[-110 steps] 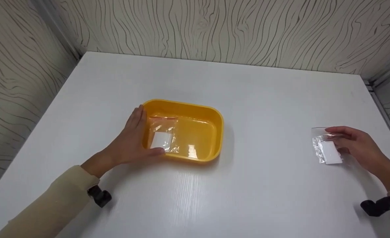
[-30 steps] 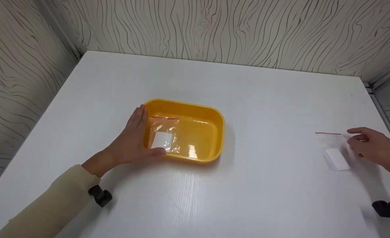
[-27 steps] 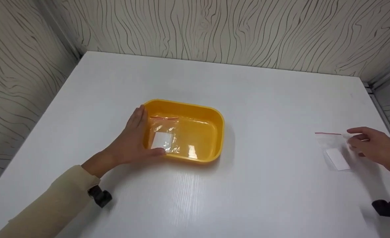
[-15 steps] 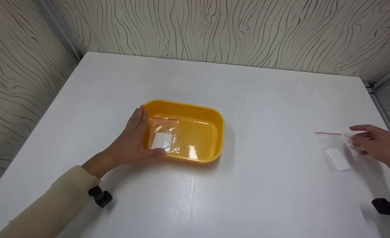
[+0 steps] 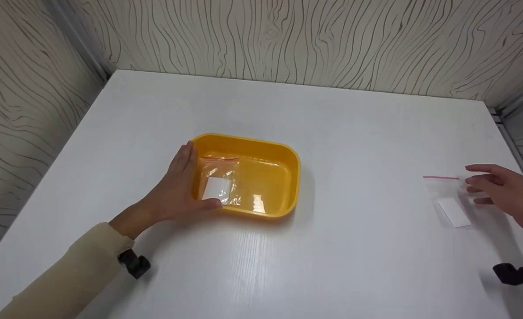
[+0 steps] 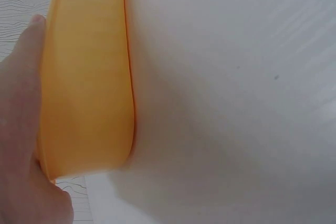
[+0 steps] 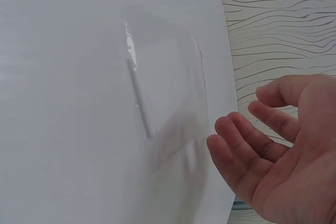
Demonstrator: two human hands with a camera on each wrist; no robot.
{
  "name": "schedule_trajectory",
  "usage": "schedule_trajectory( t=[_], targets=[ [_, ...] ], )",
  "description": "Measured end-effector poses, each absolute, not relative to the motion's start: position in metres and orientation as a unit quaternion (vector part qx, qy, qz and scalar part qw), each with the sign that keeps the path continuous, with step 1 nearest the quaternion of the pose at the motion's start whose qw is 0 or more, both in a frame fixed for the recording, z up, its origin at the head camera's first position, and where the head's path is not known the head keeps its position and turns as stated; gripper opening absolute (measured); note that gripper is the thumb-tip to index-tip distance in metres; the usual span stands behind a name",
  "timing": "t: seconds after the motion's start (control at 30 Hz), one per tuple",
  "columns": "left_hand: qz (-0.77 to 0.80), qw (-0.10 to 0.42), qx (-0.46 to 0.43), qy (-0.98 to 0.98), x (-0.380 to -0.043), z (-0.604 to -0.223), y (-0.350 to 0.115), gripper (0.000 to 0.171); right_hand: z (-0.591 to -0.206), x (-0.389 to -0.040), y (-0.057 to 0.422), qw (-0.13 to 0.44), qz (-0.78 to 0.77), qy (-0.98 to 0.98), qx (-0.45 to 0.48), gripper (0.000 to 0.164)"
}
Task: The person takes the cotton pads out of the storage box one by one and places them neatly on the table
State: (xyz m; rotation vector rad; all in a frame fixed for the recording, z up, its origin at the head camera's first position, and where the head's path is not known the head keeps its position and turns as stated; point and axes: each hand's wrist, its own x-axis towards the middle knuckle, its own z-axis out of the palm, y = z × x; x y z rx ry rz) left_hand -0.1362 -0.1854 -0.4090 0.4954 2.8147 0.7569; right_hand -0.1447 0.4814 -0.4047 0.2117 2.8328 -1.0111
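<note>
My left hand (image 5: pixel 172 186) grips the left end of a yellow plastic box (image 5: pixel 290 181), its fingers along the left wall and its thumb at the front rim. In the left wrist view the outer wall of the box (image 6: pixel 89 77) stands beside that hand (image 6: pixel 21 129). Inside the box lies a clear zip bag (image 5: pixel 234 170) with a white rectangular piece in it. A second zip bag (image 5: pixel 440 188), with a red seal strip and a white piece (image 5: pixel 454 212), lies on the table at right. Just right of it my right hand (image 5: pixel 505 190) hovers with loosely bent fingers, holding nothing.
The white table (image 5: pixel 363 248) reaches back to a wood-grain patterned wall (image 5: pixel 288 40). More patterned panels stand at both sides. Black wrist camera mounts (image 5: pixel 133 263) jut from both wrists.
The second zip bag, held in my right hand at first, now lies flat on the table. The right hand has let go, shifted right and spread its fingers more. My left hand stays put.
</note>
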Motion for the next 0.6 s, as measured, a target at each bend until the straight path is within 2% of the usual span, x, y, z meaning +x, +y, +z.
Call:
schedule_trajectory(
  t=[0.1,0.27,0.6],
  targets=[
    [0.254,0.092,0.167,0.948,-0.136,-0.4088,-0.1858,0.138,-0.4056,-0.1439,0.4828,0.059,-0.372,0.925,0.06,0.048],
    [0.252,0.089,0.166,0.949,-0.1362,-0.4103,-0.1857,0.138,-0.406,-0.1418,0.4846,0.047,-0.441,0.896,0.029,0.033],
    [0.265,0.077,0.176,0.945,-0.1364,-0.4118,-0.1872,0.138,-0.4029,-0.1429,0.4824,0.057,-0.583,0.81,-0.02,0.037]
  ],
)
